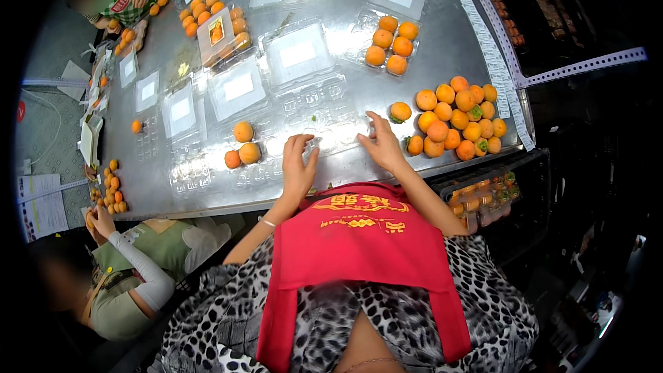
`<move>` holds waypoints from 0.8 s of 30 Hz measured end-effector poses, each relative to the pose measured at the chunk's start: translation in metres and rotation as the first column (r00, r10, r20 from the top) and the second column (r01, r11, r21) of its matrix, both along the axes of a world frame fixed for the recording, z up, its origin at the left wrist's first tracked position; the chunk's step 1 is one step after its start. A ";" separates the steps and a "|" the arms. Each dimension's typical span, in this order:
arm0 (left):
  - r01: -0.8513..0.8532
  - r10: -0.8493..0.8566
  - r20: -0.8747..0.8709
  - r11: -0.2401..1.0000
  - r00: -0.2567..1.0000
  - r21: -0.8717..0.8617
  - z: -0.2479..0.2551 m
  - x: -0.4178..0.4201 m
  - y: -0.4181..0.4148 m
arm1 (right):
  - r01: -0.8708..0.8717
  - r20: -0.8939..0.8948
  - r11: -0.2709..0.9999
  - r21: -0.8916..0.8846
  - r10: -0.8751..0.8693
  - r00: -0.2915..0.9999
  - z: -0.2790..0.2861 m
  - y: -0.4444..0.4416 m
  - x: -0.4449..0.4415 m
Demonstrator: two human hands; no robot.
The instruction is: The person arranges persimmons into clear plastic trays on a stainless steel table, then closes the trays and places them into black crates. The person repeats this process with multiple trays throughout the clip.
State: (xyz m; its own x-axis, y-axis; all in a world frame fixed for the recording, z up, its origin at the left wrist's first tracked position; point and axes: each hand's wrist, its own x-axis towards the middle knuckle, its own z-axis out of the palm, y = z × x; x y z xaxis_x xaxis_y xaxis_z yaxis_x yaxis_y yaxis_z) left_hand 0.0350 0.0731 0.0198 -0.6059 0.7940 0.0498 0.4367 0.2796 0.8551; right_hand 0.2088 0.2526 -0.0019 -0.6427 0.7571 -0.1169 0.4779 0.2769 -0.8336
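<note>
My left hand (299, 167) is over the near part of the metal table, thumb and fingers apart. Its fingertips are by the near edge of an open clear plastic clamshell (311, 98); whether they touch it is hard to tell. To the right, my right hand (384, 146) is held with fingers spread and nothing in them. Just beyond it lies a single orange persimmon (400, 112). A heap of loose persimmons (459, 118) spreads out on the right. Three persimmons (249, 153) sit in another clear tray left of my left hand.
Six persimmons (382, 39) fill a tray farther back. A packed, labelled box (220, 36) stands among open clamshells (238, 88). Paper strips (487, 52) line the right edge. A black crate (533, 191) is at lower right. Co-workers (140, 264) are on the left.
</note>
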 end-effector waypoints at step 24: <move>0.500 -0.500 -0.111 0.866 0.859 -0.030 -0.069 -0.022 -0.031 | 0.168 -0.067 0.895 -0.414 -0.214 0.975 -0.065 -0.047 0.095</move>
